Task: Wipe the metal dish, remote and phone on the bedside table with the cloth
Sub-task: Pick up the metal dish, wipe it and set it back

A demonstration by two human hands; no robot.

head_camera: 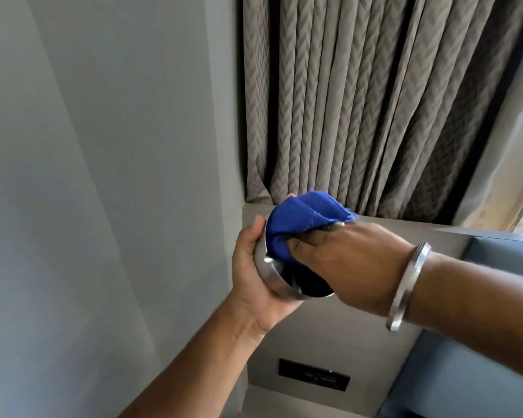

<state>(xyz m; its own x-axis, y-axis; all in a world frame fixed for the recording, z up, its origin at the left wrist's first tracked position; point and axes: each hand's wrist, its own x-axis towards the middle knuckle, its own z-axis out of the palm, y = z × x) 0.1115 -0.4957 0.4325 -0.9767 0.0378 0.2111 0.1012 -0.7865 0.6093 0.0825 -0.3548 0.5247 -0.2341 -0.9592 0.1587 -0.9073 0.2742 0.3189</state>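
The left hand (254, 267) cups the metal dish (280, 283) tilted, exposing its inside; the right hand (344, 260), grip pinching the blue cloth (302, 218), rubs there.

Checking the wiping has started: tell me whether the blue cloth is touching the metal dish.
Touching. The head view shows the right hand pressing the blue cloth into the metal dish, which the left hand holds tilted.
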